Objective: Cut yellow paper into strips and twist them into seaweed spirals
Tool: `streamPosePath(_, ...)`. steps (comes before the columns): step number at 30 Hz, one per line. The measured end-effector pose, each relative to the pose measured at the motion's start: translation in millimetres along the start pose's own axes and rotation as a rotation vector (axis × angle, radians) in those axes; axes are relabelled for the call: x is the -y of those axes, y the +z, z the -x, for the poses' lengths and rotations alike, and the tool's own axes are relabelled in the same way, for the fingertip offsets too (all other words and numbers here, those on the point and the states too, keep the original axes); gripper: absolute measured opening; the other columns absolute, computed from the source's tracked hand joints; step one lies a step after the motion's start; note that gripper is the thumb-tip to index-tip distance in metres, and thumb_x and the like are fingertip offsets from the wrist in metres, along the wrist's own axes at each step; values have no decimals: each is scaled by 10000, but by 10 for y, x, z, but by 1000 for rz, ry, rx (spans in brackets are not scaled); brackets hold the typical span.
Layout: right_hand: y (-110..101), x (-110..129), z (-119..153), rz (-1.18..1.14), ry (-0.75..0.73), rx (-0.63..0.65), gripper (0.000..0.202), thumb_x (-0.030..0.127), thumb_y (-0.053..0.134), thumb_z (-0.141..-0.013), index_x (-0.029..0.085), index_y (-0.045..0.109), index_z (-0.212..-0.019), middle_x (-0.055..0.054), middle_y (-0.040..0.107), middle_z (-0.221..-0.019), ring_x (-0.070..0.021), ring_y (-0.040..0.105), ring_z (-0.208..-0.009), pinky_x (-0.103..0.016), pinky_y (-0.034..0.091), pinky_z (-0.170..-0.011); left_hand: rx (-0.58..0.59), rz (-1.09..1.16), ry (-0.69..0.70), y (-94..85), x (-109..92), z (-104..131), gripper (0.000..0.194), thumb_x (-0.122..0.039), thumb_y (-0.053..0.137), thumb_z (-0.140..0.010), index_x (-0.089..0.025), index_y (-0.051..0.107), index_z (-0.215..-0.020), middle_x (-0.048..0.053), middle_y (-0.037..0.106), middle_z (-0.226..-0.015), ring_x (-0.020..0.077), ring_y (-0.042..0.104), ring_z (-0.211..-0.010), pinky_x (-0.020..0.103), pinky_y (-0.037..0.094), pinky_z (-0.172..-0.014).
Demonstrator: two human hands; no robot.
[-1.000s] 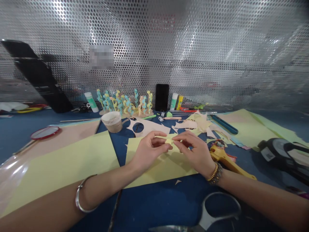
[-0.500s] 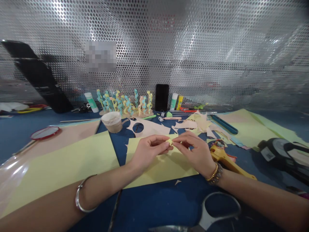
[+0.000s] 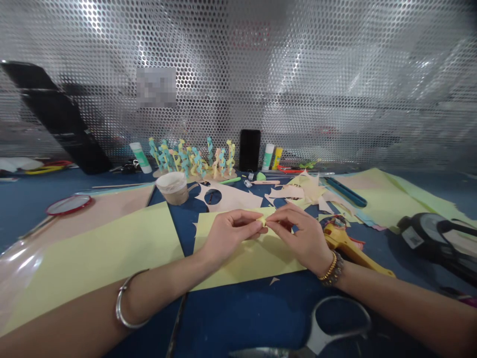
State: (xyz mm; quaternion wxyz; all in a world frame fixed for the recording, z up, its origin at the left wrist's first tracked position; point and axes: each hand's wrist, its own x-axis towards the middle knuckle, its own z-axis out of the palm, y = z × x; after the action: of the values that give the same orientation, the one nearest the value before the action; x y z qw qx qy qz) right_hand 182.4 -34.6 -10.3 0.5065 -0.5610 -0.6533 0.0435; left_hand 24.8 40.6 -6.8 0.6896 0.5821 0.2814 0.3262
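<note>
Between the fingertips of both hands is a small piece of yellow paper [image 3: 263, 219], partly hidden by the fingers. My left hand [image 3: 233, 233] pinches it from the left with thumb and index finger. From the right, my right hand [image 3: 298, 233] grips its other side, thumb and fingers closed. Both hands hover over a flat sheet of yellow paper [image 3: 246, 273]. A larger yellow sheet [image 3: 112, 253] lies to the left. In front stand twisted blue, yellow and pink paper strips [image 3: 194, 159] in a row.
Scissors [image 3: 316, 333] lie at the near edge. A yellow glue gun [image 3: 354, 253] sits by my right wrist, a black tape dispenser [image 3: 428, 238] farther right. A paper cup [image 3: 173, 189], paper scraps [image 3: 309, 189], a teal cutter [image 3: 345, 193] and a phone [image 3: 250, 150] are beyond.
Almost nothing differs. The fingers shift very slightly around the small yellow paper, and both hands stay in the same place.
</note>
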Motion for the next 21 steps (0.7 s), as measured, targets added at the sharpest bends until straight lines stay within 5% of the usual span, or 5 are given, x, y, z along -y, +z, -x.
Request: streamPosePath(21,14,-21,-14,-34,2,-37,58,246,614,-817,213,654,-844,-26,593,-814,-104,536,-591,-240,455,-506,-42,-109,81,0,-33,1,237,-303,684,-745,-181,692,-948,45,709,-819,174,660,-801,260,523,-703)
